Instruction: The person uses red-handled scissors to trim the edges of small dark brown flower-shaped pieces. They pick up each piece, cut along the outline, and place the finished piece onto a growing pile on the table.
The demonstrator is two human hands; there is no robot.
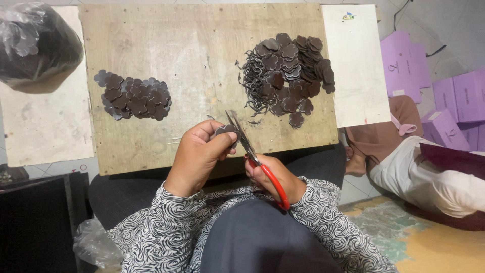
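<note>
Trimming a small dark brown flower-shaped piece (226,130) just below the centre of the frame, a seated person is pinching it between the thumb and fingers of the left hand (198,154) while the right hand (273,178) is gripping red-handled scissors (255,156), the blades parted around the piece's edge. Both hands are working just above the near edge of a wooden board (202,65) serving as the surface. On it, at centre left, a neat cluster of flower pieces (134,96) is lying flat; at upper right a larger heap of pieces (290,71) is sitting tangled with thin curled offcuts (251,83). A clear bag of dark material (35,45) is filling the upper left corner, and lilac boxes (454,96) are stacked at the far right beside another person's legs (429,177). Because the fingertips are sitting very close to the blades, a slip of the small piece would likely mean a nicked finger or a petal cut away.
</note>
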